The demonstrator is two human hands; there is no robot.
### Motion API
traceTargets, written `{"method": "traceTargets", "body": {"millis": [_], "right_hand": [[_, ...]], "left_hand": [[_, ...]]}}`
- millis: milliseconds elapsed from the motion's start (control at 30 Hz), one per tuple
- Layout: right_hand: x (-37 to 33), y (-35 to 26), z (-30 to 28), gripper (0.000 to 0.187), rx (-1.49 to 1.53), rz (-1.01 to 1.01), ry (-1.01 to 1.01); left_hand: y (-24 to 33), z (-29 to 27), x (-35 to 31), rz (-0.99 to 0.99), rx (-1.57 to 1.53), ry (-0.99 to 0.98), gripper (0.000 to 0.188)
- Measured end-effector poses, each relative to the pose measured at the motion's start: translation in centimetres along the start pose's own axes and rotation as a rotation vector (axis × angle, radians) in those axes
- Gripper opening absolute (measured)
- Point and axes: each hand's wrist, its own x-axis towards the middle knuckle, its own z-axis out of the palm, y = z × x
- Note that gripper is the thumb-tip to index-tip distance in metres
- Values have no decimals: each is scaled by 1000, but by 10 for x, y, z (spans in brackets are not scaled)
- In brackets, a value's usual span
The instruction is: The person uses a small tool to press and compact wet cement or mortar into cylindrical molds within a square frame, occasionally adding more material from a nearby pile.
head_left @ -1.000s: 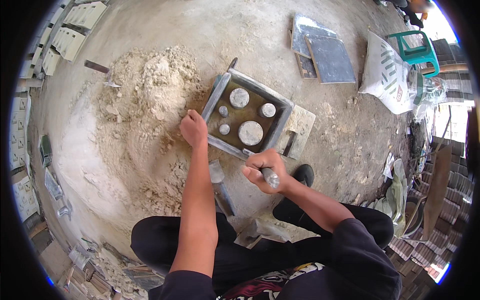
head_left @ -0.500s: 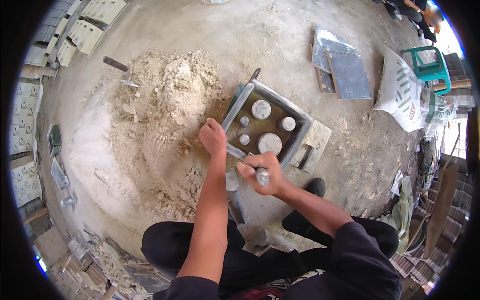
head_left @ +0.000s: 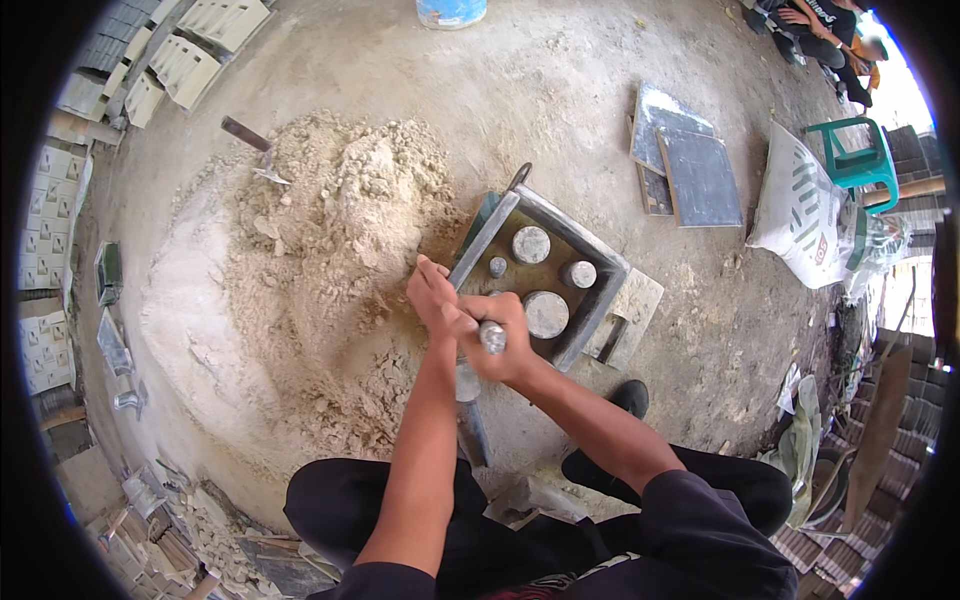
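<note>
My right hand (head_left: 498, 335) is wrapped round a round-ended grey rod or handle (head_left: 492, 338), seen almost end-on; its lower part is hidden. Against it, at the near left side of a square grey mould frame (head_left: 580, 222), is my left hand (head_left: 432, 298). Its fingers are curled, and what they hold, if anything, cannot be made out. Inside the frame stand several round, dusty cylinders, among them a wide one (head_left: 546, 314), another wide one (head_left: 530, 245), a medium one (head_left: 579, 274) and a small one (head_left: 497, 267).
Left of the frame lies a heap of pale, crumbly powder (head_left: 350, 200) with a hammer-like tool (head_left: 255, 150) on it. Flat dark boards (head_left: 700, 175), a white sack (head_left: 795, 205) and a green stool (head_left: 857, 165) are at right. A blue bucket (head_left: 450, 12) stands far off; people sit at upper right.
My right hand has moved left with the rod, from the frame's near edge to my left hand, covering one small cylinder. My left hand's fingers look less tightly closed. The view has tilted up slightly.
</note>
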Motion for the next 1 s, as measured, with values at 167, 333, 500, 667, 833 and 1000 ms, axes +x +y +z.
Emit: {"method": "traceTargets", "body": {"millis": [167, 333, 500, 667, 833, 1000], "right_hand": [[18, 37, 48, 19, -70, -89, -115], [6, 18, 9, 20, -133, 70, -116], [18, 13, 7, 27, -65, 25, -186], [3, -34, -35, 38, 16, 199, -185], [-6, -107, -69, 47, 307, -246, 13], [-30, -125, -86, 52, 0, -379, 196]], "left_hand": [[-96, -13, 20, 144, -459, -95, 42], [-30, 1, 17, -115, -176, -62, 55], [-33, -8, 17, 359, 54, -2, 57], [-7, -7, 26, 16, 424, -124, 53], [5, -6, 22, -35, 456, -94, 53], [10, -9, 15, -70, 465, -75, 53]]}}
